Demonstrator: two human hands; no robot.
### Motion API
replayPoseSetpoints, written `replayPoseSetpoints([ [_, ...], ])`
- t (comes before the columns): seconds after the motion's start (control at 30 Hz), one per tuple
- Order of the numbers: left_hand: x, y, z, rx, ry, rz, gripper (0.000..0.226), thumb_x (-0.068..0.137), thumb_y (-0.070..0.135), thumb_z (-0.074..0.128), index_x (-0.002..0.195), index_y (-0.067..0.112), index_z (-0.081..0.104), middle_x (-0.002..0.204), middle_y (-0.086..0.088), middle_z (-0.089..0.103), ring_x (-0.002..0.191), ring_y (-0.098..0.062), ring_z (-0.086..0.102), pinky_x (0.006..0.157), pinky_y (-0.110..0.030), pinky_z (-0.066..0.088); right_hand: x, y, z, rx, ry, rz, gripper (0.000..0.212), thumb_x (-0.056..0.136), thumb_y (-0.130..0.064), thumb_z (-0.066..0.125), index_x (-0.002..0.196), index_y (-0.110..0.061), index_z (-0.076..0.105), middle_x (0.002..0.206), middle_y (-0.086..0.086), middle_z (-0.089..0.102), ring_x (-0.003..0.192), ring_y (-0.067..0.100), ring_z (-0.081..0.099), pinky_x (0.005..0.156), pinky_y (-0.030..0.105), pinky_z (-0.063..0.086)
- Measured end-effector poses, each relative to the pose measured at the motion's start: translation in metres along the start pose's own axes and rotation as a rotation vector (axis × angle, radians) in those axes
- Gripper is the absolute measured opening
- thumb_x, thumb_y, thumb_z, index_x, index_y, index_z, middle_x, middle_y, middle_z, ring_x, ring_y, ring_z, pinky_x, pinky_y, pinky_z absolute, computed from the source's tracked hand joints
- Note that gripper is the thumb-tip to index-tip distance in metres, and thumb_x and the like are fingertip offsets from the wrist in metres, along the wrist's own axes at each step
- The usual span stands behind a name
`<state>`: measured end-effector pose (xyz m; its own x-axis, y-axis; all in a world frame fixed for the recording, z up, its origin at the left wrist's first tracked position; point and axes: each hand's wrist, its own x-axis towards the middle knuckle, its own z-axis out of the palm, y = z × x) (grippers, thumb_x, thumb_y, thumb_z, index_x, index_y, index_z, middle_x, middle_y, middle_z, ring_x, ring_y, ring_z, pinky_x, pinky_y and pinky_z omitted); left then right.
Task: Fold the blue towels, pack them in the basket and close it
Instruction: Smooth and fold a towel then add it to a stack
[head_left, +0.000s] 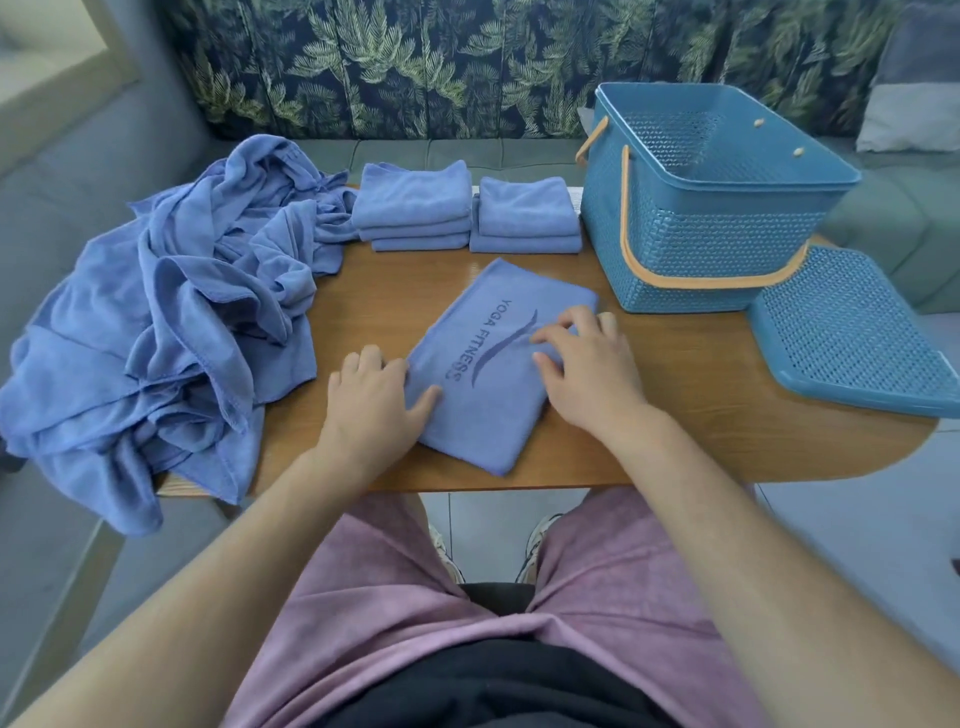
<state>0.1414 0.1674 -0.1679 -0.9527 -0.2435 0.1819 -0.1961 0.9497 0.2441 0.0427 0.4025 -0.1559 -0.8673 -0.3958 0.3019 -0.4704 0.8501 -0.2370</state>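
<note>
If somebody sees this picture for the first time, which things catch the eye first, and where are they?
A big heap of unfolded blue towels spills over the left end of the table. In the middle, the left hand and the right hand rest on a folded towel printed YOGA FITNESS. At the right stands the open blue basket, its lid lying beside it.

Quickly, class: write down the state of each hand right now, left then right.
Left hand: open, resting flat at the edge of the folded Yoga Fitness towel, thumb on it.
Right hand: open, fingertips resting on the same towel.
</note>
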Motion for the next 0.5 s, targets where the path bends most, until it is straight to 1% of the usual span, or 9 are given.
replayPoseSetpoints([
  [0.07, -0.019, 0.010, 0.001, -0.088, -0.003, 0.085, 0.042, 0.087, 0.057, 0.064, 0.100, 0.016, 0.065, 0.093, -0.001, 0.053, 0.092, -0.028, 0.054, 0.081, -0.042, 0.044, -0.015, 0.001, -0.008, 0.222, -0.066, -0.140, 0.014, 0.092, -0.031, 0.068, 0.104, -0.025, 0.071, 0.108, -0.002, 0.055, 0.104, 0.023, 0.051, 0.095, 0.040, 0.044],
  [0.13, -0.032, 0.016, 0.001, -0.171, -0.008, 0.154, 0.038, 0.085, 0.054, 0.070, 0.094, 0.018, 0.061, 0.088, 0.002, 0.054, 0.086, -0.025, 0.056, 0.076, -0.042, 0.046, -0.035, 0.000, -0.010, 0.284, -0.149, -0.232, 0.010, 0.088, -0.034, 0.073, 0.093, -0.027, 0.070, 0.098, -0.007, 0.055, 0.096, 0.018, 0.052, 0.089, 0.042, 0.047],
  [0.2, -0.039, 0.018, 0.000, -0.230, 0.012, 0.224, 0.036, 0.085, 0.049, 0.071, 0.100, 0.018, 0.062, 0.098, 0.001, 0.053, 0.093, -0.023, 0.053, 0.081, -0.040, 0.046, -0.055, 0.004, -0.011, 0.276, -0.166, -0.237, 0.015, 0.086, -0.044, 0.071, 0.091, -0.029, 0.069, 0.096, -0.012, 0.057, 0.095, 0.014, 0.052, 0.086, 0.044, 0.048],
  [0.27, -0.043, 0.016, -0.001, -0.204, 0.059, 0.371, 0.033, 0.087, 0.047, 0.064, 0.109, 0.022, 0.065, 0.119, 0.001, 0.054, 0.109, -0.024, 0.049, 0.088, -0.042, 0.045, -0.074, 0.011, -0.016, 0.303, -0.153, -0.238, 0.029, 0.084, -0.056, 0.066, 0.097, -0.030, 0.068, 0.103, -0.013, 0.059, 0.102, 0.011, 0.053, 0.091, 0.044, 0.047],
  [0.3, -0.044, 0.014, -0.002, -0.202, 0.042, 0.459, 0.033, 0.088, 0.049, 0.059, 0.111, 0.026, 0.066, 0.127, 0.004, 0.053, 0.116, -0.024, 0.047, 0.090, -0.043, 0.044, -0.083, 0.014, -0.020, 0.325, -0.181, -0.240, 0.041, 0.081, -0.063, 0.067, 0.104, -0.029, 0.068, 0.112, -0.012, 0.059, 0.110, 0.011, 0.052, 0.097, 0.042, 0.046],
  [0.37, -0.046, 0.008, -0.006, -0.236, -0.100, 0.589, 0.037, 0.088, 0.056, 0.057, 0.116, 0.034, 0.065, 0.132, 0.012, 0.052, 0.124, -0.018, 0.046, 0.092, -0.043, 0.042, -0.096, 0.020, -0.027, 0.323, -0.321, -0.246, 0.070, 0.069, -0.072, 0.074, 0.124, -0.029, 0.062, 0.138, -0.012, 0.050, 0.133, 0.008, 0.041, 0.112, 0.033, 0.036],
  [0.4, -0.047, 0.004, -0.007, -0.236, -0.176, 0.621, 0.044, 0.084, 0.060, 0.060, 0.121, 0.037, 0.062, 0.133, 0.015, 0.051, 0.126, -0.014, 0.044, 0.094, -0.041, 0.041, -0.101, 0.022, -0.028, 0.285, -0.385, -0.251, 0.081, 0.066, -0.070, 0.078, 0.133, -0.030, 0.057, 0.148, -0.014, 0.042, 0.143, 0.005, 0.031, 0.116, 0.029, 0.029],
  [0.43, -0.048, 0.001, -0.008, -0.202, -0.222, 0.639, 0.054, 0.078, 0.060, 0.067, 0.126, 0.038, 0.058, 0.136, 0.016, 0.048, 0.128, -0.013, 0.042, 0.095, -0.038, 0.039, -0.105, 0.025, -0.026, 0.249, -0.407, -0.264, 0.083, 0.067, -0.063, 0.082, 0.138, -0.032, 0.052, 0.154, -0.016, 0.036, 0.148, 0.004, 0.023, 0.119, 0.028, 0.024],
  [0.5, -0.049, -0.003, -0.007, -0.082, -0.224, 0.660, 0.073, 0.066, 0.043, 0.082, 0.132, 0.040, 0.052, 0.139, 0.016, 0.044, 0.128, -0.014, 0.040, 0.095, -0.034, 0.035, -0.106, 0.029, -0.019, 0.243, -0.334, -0.293, 0.072, 0.075, -0.035, 0.085, 0.139, -0.031, 0.053, 0.155, -0.013, 0.038, 0.150, 0.008, 0.024, 0.120, 0.036, 0.029],
])
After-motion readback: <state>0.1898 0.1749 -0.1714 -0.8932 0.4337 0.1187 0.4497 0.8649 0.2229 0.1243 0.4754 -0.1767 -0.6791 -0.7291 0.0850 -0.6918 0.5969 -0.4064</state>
